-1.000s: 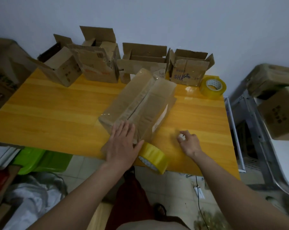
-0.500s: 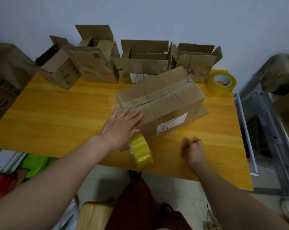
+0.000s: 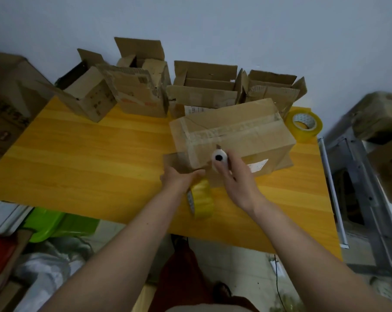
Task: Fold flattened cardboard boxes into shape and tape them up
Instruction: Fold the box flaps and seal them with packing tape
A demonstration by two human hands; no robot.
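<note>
Cardboard everywhere on this one; four opened-up boxes [image 3: 145,91] are lined along the back edge of the yellow counter [image 3: 89,165] in the upper half of the frame, flaps still standing, so by the look of it those are shaped but not closed yet. Front and centre sits the box being worked on [image 3: 235,134], folded up with clear tape already run along its top seam and down the near-left end; seems that strip just needs cutting loose. The left hand [image 3: 179,179] is curled round the yellow tape roll [image 3: 200,198], which hangs just below the box's near corner with tape stretched up to it; the right hand [image 3: 235,176] is clamped on a small white cutter [image 3: 218,158], its tip right at the box's front edge, touching or nearly, hard to say. A spare roll [image 3: 304,124] sits at the right end of the counter.
</note>
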